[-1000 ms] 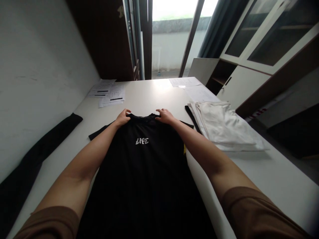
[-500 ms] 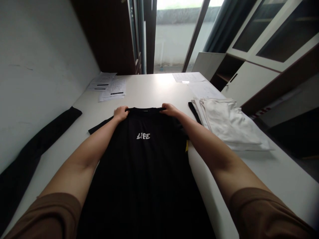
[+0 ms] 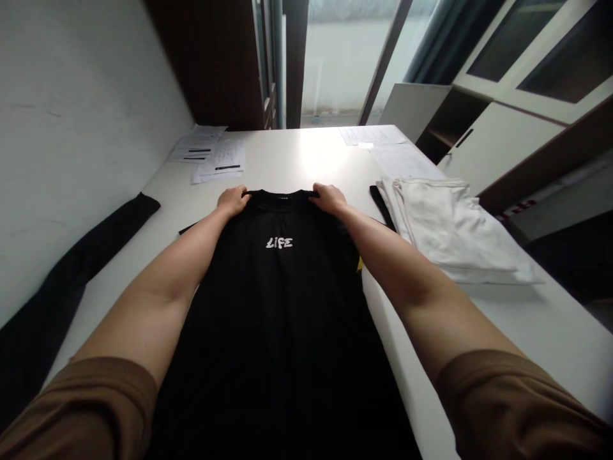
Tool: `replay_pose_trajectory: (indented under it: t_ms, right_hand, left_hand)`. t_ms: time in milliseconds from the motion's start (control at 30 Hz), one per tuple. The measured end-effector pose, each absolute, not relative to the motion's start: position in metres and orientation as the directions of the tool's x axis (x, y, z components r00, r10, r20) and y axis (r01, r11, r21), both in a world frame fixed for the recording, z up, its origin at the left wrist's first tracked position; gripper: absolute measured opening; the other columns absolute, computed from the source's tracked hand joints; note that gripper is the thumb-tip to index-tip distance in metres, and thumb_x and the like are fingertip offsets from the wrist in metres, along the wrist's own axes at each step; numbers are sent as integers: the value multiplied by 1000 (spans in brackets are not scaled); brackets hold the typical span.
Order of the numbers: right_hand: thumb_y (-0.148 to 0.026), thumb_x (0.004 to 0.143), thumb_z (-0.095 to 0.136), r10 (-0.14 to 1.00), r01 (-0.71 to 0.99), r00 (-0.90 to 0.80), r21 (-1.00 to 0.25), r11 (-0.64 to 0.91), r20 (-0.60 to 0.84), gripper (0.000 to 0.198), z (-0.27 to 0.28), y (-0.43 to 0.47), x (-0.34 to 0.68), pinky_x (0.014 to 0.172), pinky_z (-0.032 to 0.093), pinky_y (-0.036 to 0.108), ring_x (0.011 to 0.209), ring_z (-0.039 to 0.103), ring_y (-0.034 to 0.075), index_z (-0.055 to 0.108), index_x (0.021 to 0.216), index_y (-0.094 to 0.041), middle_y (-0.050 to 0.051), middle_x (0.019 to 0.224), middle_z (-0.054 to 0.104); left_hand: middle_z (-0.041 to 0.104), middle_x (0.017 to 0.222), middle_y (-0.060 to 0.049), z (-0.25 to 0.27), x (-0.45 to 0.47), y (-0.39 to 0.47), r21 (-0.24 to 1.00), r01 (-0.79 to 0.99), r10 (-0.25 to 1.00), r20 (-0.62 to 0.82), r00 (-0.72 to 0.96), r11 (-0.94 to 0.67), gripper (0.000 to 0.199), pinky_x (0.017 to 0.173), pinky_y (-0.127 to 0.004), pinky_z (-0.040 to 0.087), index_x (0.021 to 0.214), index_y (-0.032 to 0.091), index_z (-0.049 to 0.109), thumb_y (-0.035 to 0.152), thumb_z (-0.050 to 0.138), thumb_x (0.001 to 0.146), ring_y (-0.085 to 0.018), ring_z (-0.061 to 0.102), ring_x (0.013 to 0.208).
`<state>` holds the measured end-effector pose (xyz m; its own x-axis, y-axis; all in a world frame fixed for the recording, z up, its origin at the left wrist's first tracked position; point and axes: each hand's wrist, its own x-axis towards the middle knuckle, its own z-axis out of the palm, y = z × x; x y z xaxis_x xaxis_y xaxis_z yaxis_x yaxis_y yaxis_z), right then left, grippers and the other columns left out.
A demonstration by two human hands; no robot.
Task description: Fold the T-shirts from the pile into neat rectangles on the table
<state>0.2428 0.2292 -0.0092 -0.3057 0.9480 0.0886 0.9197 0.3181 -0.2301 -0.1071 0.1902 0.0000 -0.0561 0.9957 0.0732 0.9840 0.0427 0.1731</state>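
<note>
Head view: both bare hands are holding one black T-shirt point(image 3: 287, 319), clock read from frame centre, 12 being the far side.
T-shirt: lying spread over the white table point(image 3: 278, 153), running from centre down to 6 o'clock, collar point(image 3: 278, 199) pointing to 12.
Left hand point(image 3: 233, 200): pinching shoulder cloth at collar's 9 o'clock, fingers curling round it.
Right hand point(image 3: 329, 199): pinching shoulder cloth at collar's 3 o'clock, same grip.
White lettering point(image 3: 279, 243): showing at collar's 6 o'clock.
Yellow bit point(image 3: 359, 264): poking out beside the right forearm.
White cloth pile point(image 3: 454, 230): lying at 3 o'clock.
Dark cloth point(image 3: 90, 262): trailing at 9 o'clock.
Papers: lying at 10 point(image 3: 211, 156) and 2 o'clock point(image 3: 400, 160).
</note>
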Motion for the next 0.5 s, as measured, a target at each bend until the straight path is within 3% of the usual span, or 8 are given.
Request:
replay_pose_trajectory:
  t_ms: [133,233,367,500]
  right_hand:
    - [-49,96,56,959,943,-264,-183,278,101,36,-3,230,238,79,45,35,93,62,28,62,121,-24,12,109,69]
    - [-48,98,54,959,944,-273,-170,283,83,39,-2,235,235,83,44,36,96,63,29,60,125,-22,15,110,69]
    - [-52,99,51,960,945,-266,-174,277,83,44,-5,241,230,86,43,37,98,63,30,58,130,-20,16,109,70]
    - [-56,100,47,966,957,-243,-142,253,85,46,-9,252,224,83,45,36,97,65,29,61,127,-21,15,108,71]
  left_hand:
    - [74,114,-7,-4,-134,193,191,981,999,-45,-12,21,41,88,-31,49,113,25,72,53,61,87,-27,66,105]
    - [75,107,-5,-5,-162,190,188,982,996,-92,-1,18,36,86,-29,48,109,24,74,47,64,83,-26,67,102]
    - [75,106,-7,-8,-188,186,159,987,999,-39,-22,28,31,85,-30,48,109,24,73,43,61,88,-27,67,102]
    - [74,109,-10,-13,-192,192,176,973,987,34,-158,150,31,87,-34,47,116,26,69,44,57,93,-29,66,104]
